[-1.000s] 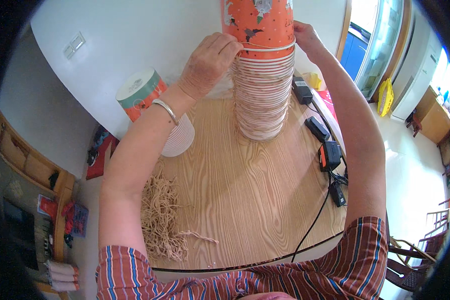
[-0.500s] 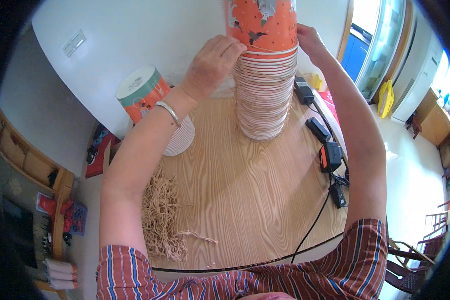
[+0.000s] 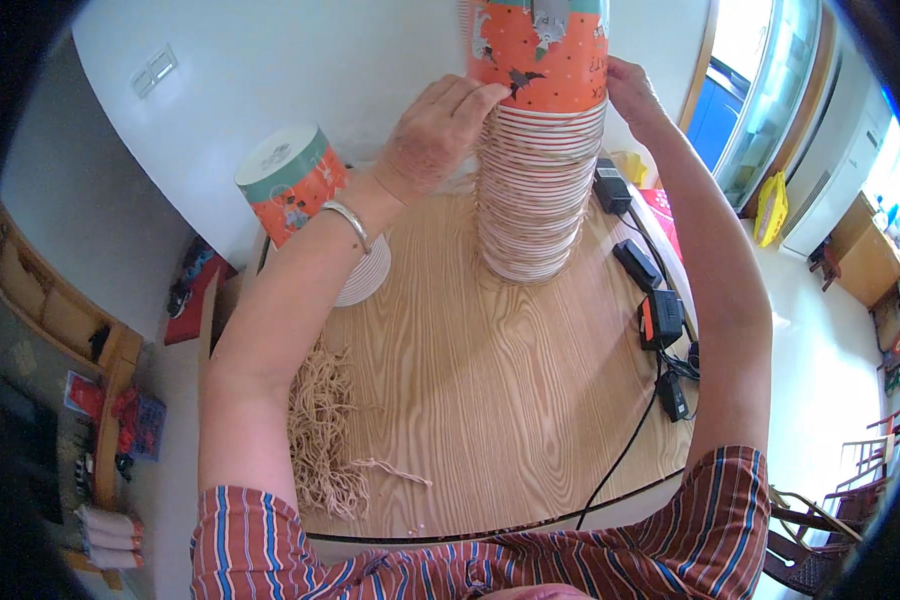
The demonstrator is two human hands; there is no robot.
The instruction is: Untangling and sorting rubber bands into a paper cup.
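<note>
Between the fingers, round ribbed tubs, seemingly paper, stand stacked.

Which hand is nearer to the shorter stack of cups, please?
Left. The left hand is to the right of the shorter stack; the right hand is farther away, at the right side of the tall stack.

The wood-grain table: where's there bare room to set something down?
The middle of the wood-grain table, between the tan string heap and black plastic adapters, before the tall white-rimmed orange cup stack. Crowded: the right edge, with adapters; back left, with a shorter orange-and-green cup stack.
</note>
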